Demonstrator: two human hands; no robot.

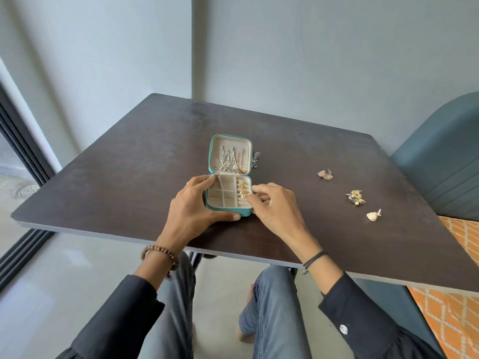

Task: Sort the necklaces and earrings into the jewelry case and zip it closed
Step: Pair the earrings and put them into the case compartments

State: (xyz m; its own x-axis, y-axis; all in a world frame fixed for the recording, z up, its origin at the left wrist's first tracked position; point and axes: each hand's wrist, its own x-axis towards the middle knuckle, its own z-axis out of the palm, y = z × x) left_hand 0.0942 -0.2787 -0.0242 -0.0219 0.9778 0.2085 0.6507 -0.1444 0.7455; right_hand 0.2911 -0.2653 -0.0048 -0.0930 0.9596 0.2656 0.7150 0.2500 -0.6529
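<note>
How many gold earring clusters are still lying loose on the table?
3, all right of the jewelry case: far cluster, flowered middle cluster, near cluster. A dark piece beside that case may be another.

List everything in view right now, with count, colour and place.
jewelry case: one, teal, open, table centre
necklaces: several, silver and gold, in the case lid
gold pieces: about four, gold, right column of the case base
loose earrings: three clusters, gold, on the table right of the case
small trinket: one, dark, beside the lid's right edge
table: one, dark brown
chair: one, blue-grey, far right
rug: one, orange patterned, floor at right
left hand: grips the case's left side
right hand: fingers curled at the case's right rim; hold unclear
</note>
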